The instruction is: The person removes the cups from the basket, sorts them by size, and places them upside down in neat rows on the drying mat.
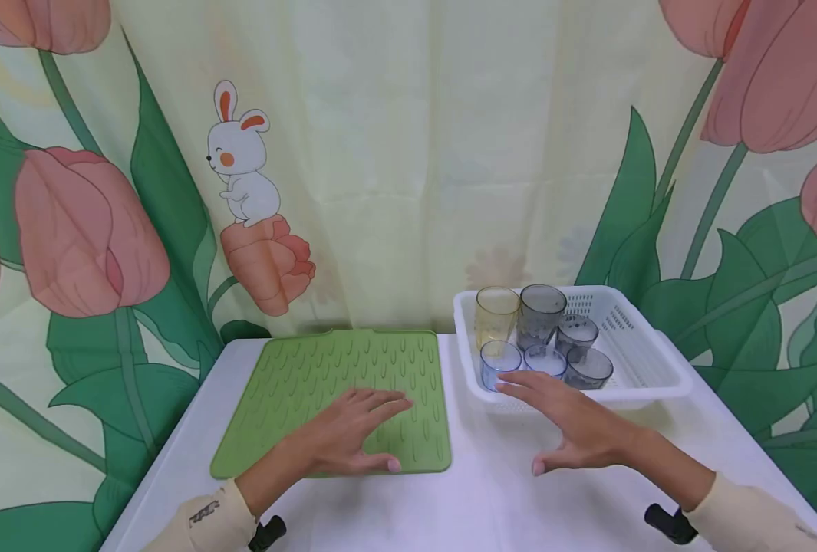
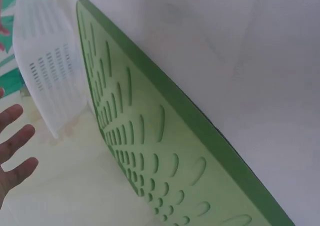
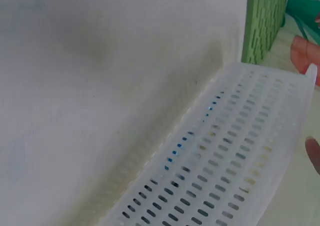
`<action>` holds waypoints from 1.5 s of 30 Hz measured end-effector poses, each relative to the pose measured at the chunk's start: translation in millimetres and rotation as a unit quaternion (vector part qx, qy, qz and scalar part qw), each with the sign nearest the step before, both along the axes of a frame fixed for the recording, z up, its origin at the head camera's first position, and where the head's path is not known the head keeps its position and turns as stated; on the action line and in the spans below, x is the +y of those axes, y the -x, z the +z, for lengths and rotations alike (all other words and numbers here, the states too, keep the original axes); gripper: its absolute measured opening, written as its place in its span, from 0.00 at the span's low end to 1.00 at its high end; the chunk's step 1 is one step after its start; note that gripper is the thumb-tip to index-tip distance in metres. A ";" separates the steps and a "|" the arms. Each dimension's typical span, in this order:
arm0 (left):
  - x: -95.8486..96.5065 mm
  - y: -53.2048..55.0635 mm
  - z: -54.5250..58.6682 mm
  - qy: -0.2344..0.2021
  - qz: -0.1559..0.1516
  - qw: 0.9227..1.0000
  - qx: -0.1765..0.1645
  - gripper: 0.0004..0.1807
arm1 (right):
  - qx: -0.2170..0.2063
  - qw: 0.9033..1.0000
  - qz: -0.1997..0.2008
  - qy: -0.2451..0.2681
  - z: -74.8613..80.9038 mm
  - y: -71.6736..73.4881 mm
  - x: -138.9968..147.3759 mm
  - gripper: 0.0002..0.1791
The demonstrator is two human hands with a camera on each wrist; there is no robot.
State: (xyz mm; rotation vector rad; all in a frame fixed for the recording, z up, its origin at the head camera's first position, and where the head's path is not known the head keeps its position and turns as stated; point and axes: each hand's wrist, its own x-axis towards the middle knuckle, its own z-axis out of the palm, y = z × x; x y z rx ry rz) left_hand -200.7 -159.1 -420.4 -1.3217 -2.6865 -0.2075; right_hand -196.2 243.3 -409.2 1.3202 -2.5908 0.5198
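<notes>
In the head view my left hand (image 1: 360, 429) hovers over the front right part of a green ridged drying mat (image 1: 339, 368), fingers spread and holding nothing. My right hand (image 1: 581, 422) is in front of a white perforated plastic basket (image 1: 646, 383), its fingertips overlapping the basket's front rim in view; touch cannot be told. Inside the basket's left half stand an amber glass (image 1: 496, 310), a tall grey glass (image 1: 541, 310), two shorter grey glasses (image 1: 577, 331) (image 1: 589, 368), and two blue glasses (image 1: 501, 356) (image 1: 545, 359), the latter partly hidden by the right hand.
Mat and basket lie side by side on a white-covered table (image 1: 477, 491), a narrow strip of cloth between them. Behind hangs a curtain (image 1: 394, 176) printed with tulips and a rabbit. Black straps (image 1: 669, 524) circle both wrists.
</notes>
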 end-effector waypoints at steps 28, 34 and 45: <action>-5.8 5.6 -2.4 -0.102 0.010 0.951 -0.290 0.26 | -0.146 0.951 -0.259 0.083 11.1 54.3 94.2 0.35; -8.6 8.6 -4.5 -0.117 0.001 0.944 -0.309 0.23 | -0.198 0.941 -0.269 0.060 2.6 69.6 105.0 0.47; -8.2 9.0 -4.3 -0.115 -0.004 0.942 -0.315 0.23 | -0.261 0.925 -0.275 0.020 1.9 78.7 112.4 0.54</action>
